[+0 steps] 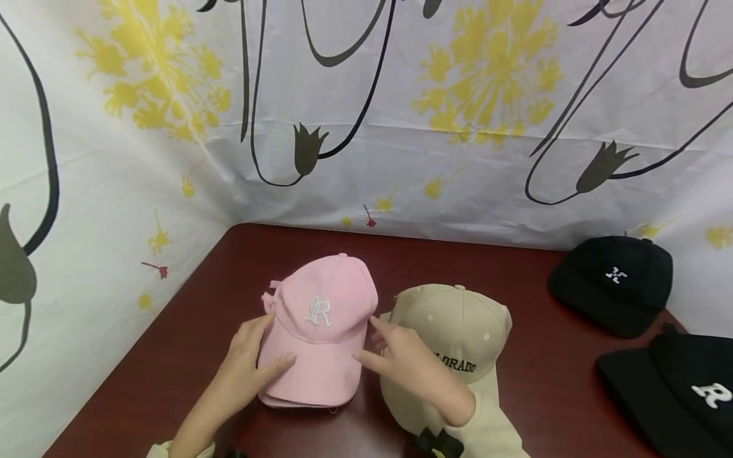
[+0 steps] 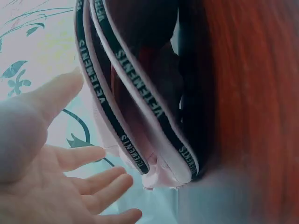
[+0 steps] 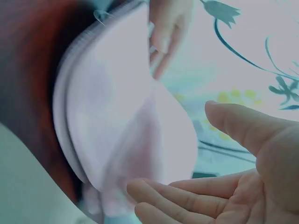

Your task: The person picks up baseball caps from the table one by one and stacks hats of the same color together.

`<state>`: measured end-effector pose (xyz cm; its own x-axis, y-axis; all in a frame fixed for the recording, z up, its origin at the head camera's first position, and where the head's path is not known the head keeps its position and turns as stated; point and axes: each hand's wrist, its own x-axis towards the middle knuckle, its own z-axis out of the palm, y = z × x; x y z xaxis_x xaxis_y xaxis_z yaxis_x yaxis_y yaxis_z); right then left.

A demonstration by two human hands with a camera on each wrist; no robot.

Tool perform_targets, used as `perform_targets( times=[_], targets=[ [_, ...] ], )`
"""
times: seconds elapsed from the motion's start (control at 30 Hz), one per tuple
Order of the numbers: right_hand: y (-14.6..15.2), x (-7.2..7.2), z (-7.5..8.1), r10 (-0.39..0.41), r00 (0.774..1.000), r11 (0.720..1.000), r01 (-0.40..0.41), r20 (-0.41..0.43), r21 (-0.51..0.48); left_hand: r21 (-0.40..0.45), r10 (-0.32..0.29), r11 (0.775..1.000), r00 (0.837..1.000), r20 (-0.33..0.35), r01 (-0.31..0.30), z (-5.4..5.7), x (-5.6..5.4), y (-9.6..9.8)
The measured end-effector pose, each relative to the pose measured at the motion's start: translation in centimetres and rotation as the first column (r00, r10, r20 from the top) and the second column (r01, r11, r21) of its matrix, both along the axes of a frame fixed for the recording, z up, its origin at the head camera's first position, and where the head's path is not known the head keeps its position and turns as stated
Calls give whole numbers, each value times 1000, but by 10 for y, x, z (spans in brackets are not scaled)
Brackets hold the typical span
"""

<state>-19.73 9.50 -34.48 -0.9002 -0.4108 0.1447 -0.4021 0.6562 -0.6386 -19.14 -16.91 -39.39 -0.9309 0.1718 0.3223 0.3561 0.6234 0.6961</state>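
The left hand (image 1: 247,359) and the right hand (image 1: 409,361) frame a pink cap (image 1: 321,318) that sits crown up on the table (image 1: 197,318), brim turned toward the person. Each grip is spread, thumb apart from the fingers and nothing pinched; the fingertips are at the cap's sides, but whether they touch the cloth cannot be told for certain. One grip on either flank looks like a way to steady or square the cap without denting its crown.

Beneath it, between the same two hands, a second pink cap (image 3: 60,112) is nested, its brim edge peeping out below the upper one. Stacking like with like this way probably keeps the crowns in shape and takes up little room.

The upper cap looks soft and smooth, its crown rounded and full, with a pale stitched letter R at the front and strap ends poking out behind, on the left hand's side. From the left wrist, two dark bands lettered VETEMENTS run along the undersides, one per cap.

A beige cap (image 1: 458,315) lies just beyond the right hand, its lettering partly covered by the forearm. Farther out on that side are a black cap (image 1: 607,289) with a small white mark and another black cap (image 1: 670,385) with a white R, both well apart from either grip.
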Motion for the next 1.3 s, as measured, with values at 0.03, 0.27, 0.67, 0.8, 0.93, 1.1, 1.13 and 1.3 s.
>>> perform_targets(
  times=[0.03, 0.27, 0.67, 0.8, 0.93, 1.1, 1.13, 1.3],
  targets=[
    [3, 0, 3, -7, 1000, 1000, 7, 4, -17, 6, 8, 1000, 1000, -12, -8, 0, 0, 1],
    [28, 5, 17, 7, 997, 984, 7, 78, -177, 16, -12, 1000, 1000, -5, 12, 19, -1, 5],
    [79, 30, 40, -12, 994, 989, 28, 107, -143, -40, -244, 970, 966, -90, 241, 70, -27, 56],
    [96, 40, 46, -73, 993, 990, 84, 97, -109, -56, -299, 954, 951, -82, 295, 79, -30, 78],
    [114, 48, 48, -144, 986, 985, 151, 85, -78, -70, -339, 939, 940, -22, 337, 85, -32, 99],
    [131, 56, 48, -212, 973, 975, 217, 87, -51, -105, -389, 916, 921, 1, 387, 93, -33, 122],
    [134, 58, 48, -224, 971, 972, 229, 87, -44, -110, -402, 910, 916, 0, 400, 94, -33, 127],
    [145, 66, 47, -286, 952, 957, 289, 109, -14, -141, -455, 881, 891, 13, 452, 100, -33, 148]
  ],
)
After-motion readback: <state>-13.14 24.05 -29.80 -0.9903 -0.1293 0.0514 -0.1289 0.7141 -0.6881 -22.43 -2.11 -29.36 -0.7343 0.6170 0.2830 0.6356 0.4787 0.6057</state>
